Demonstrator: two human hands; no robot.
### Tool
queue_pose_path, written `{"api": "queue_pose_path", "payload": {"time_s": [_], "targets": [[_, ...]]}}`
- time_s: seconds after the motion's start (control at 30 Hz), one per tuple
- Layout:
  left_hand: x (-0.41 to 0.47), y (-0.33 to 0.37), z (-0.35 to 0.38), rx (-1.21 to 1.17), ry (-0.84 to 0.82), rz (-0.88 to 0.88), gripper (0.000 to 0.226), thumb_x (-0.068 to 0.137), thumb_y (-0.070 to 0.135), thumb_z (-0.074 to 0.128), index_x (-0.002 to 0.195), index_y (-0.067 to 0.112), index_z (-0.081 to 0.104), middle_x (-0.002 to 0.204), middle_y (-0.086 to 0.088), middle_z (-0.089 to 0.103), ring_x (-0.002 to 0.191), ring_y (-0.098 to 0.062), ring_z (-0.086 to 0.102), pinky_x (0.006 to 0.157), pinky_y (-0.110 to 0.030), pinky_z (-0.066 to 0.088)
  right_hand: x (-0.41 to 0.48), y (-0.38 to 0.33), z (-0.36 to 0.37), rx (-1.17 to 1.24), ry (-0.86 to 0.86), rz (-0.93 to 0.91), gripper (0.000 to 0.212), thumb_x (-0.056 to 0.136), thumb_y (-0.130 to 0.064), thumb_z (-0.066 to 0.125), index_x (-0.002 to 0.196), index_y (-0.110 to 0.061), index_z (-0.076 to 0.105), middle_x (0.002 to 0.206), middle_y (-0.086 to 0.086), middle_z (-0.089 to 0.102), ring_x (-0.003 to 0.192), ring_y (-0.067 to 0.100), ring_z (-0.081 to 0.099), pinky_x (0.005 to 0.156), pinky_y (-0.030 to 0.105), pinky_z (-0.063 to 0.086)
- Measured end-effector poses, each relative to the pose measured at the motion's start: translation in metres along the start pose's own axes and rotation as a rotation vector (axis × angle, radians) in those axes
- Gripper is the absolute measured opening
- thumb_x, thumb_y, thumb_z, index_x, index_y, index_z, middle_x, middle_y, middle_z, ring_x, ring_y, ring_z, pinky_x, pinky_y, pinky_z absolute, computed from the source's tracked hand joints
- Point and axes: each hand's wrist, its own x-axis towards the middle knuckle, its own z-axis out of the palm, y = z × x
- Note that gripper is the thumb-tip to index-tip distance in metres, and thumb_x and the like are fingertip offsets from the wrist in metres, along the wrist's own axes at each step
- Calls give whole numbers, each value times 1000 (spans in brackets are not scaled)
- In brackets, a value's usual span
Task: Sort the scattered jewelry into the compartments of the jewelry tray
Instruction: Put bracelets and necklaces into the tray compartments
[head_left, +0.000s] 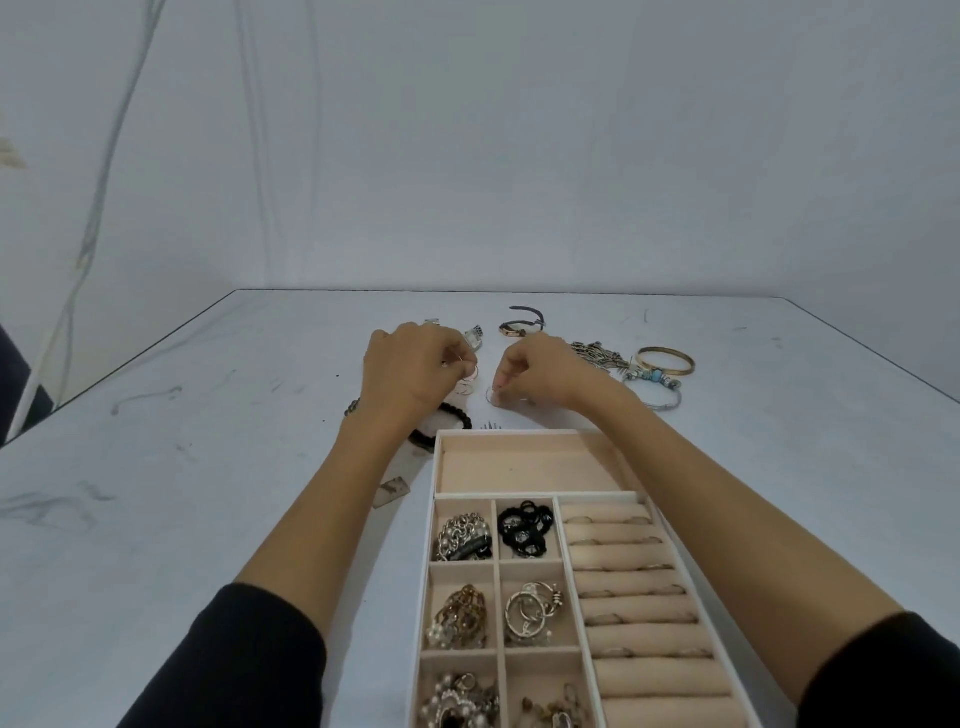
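The beige jewelry tray lies near me on the table, its wide far compartment bare. Small compartments hold chains, black rings, silver hoops and beads; ring rolls fill its right side. Beyond the tray, my left hand pinches thin hoop earrings just above the table. My right hand pinches another thin hoop that touches the tabletop. A black bead bracelet lies partly under my left wrist.
Farther back lie watches, a silver watch, a metal chain piece, a gold bangle, a turquoise bead bracelet and a silver bangle. A small tag lies left of the tray.
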Motion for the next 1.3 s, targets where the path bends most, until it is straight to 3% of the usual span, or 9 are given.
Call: {"api": "queue_pose_path", "payload": {"time_s": [0.13,0.23,0.37,0.53,0.63,0.83,1.07,1.17,1.3], "targets": [[-1,6,-11,-80,32,-24,11,82,35,70,90,30,73,82,11,69,85,-11,63,68,-26,44,-20,7,-4,28,156,-62,8,72,-9,79,76,-8,73,63,-5,64,45,-3,52,65,24,47],[-6,13,-18,-139,34,-45,11,78,36,73,87,31,72,75,14,67,82,-8,63,61,-21,38,-43,10,-11,74,241,-81,8,71,-12,81,73,-11,73,66,0,69,46,2,54,57,16,47],[-19,22,-27,-214,58,-35,11,76,39,75,82,30,73,72,16,67,81,-5,64,63,-22,41,-81,8,-22,222,334,-77,12,71,-10,81,79,-8,72,62,0,68,49,14,60,51,15,46],[-52,43,-49,-412,82,-11,8,75,38,78,74,34,72,74,15,71,77,1,64,67,-24,46,-134,-1,-31,371,371,-122,14,70,-6,82,78,-5,70,61,1,67,49,15,59,47,12,41],[-84,56,-63,-582,83,33,7,76,31,78,73,31,72,74,13,71,63,6,59,63,-14,41,-167,-4,-29,433,366,-158,13,70,-8,82,79,-7,73,65,1,68,53,17,60,53,15,47],[-152,75,-66,-738,-39,110,6,73,25,79,75,25,74,76,13,70,79,-1,59,74,-5,38,-225,-1,-19,521,373,-152,13,68,-5,81,77,-11,75,69,-1,73,56,10,62,58,14,49],[-177,79,-64,-867,-58,7,11,69,28,77,75,19,75,77,4,71,78,0,61,77,-5,42,-263,7,-9,462,354,-137,9,68,-11,80,72,-19,77,75,-10,74,71,11,65,67,26,46],[-183,81,-65,-902,-26,-27,14,66,28,78,75,18,74,76,2,70,78,0,62,75,-5,44,-270,12,-8,444,360,-173,6,70,-15,79,73,-20,77,76,-10,74,72,15,64,63,28,44],[-189,84,-65,-944,-29,-97,14,66,30,78,75,20,75,78,3,67,76,0,62,66,-21,56,-271,18,-5,352,371,-278,7,70,-28,80,75,-24,76,76,-13,72,69,14,61,56,19,40]]}}
